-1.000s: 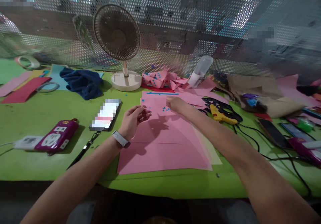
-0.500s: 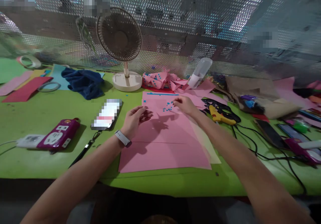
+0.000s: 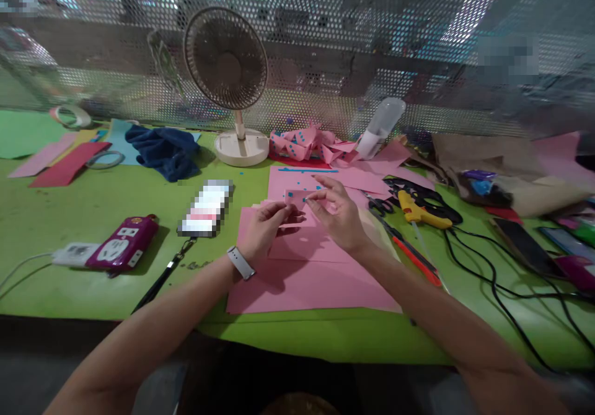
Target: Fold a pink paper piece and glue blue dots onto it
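Observation:
My left hand [image 3: 269, 224] pinches a small pink paper strip [image 3: 295, 197] by its lower edge, above the larger pink sheets [image 3: 307, 288]. Blue squares show on the strip, one [image 3: 290, 195] near its left end. At the strip's right part, the fingertips of my right hand [image 3: 338, 214] close on a tiny blue paper square [image 3: 304, 199], while its upper fingers stretch out apart. Whether that square touches the strip is hard to make out. Behind my hands lies a thin blue paper strip [image 3: 307, 170], with loose blue bits nearby, partly hidden.
To the left are a phone [image 3: 207, 207] and a purple power strip [image 3: 123, 241]. A fan [image 3: 242, 147] and folded pink paper pieces [image 3: 304, 142] stand behind. Right of the sheets lie scissors [image 3: 382, 205], a red cutter [image 3: 416, 260], a yellow glue gun [image 3: 421, 210] and black cables [image 3: 493, 272].
My right hand has come from the loose blue squares toward my left hand, and the hands are closer together. The pink strip now shows between them. The camera view has shifted slightly.

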A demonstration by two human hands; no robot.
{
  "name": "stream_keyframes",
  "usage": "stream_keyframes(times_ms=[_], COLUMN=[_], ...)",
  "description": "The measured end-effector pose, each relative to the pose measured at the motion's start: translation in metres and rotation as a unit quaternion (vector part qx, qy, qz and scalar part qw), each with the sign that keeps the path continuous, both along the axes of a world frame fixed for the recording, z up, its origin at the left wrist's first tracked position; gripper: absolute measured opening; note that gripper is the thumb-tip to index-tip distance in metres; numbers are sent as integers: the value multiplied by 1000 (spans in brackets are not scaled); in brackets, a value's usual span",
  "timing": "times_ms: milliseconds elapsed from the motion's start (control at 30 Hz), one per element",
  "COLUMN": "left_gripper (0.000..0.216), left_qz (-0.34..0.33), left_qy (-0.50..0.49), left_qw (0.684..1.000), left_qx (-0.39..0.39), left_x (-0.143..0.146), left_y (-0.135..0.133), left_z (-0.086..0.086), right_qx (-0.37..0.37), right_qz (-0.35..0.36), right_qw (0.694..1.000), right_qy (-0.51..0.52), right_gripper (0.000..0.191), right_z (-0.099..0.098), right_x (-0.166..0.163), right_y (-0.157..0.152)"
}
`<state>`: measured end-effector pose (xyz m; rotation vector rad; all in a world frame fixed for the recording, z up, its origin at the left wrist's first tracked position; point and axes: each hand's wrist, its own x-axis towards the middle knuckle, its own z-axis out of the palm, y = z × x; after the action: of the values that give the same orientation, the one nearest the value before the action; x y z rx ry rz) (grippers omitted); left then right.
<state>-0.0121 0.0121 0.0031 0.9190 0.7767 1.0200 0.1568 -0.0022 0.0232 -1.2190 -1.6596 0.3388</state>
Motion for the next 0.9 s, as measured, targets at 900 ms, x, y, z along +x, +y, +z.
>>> stream_keyframes(times_ms=[900], left_gripper=[31], left_qz=[-44], left_qy=[-47], left_qw=[998], left_qx=[-22], left_x=[4], left_y=[-4], left_z=[-3], right_qx=[0], right_qz=[7], right_qw=[1000], right_qy=[28], right_gripper=[8], right_z=[-5], right_x=[-3], right_y=[-5])
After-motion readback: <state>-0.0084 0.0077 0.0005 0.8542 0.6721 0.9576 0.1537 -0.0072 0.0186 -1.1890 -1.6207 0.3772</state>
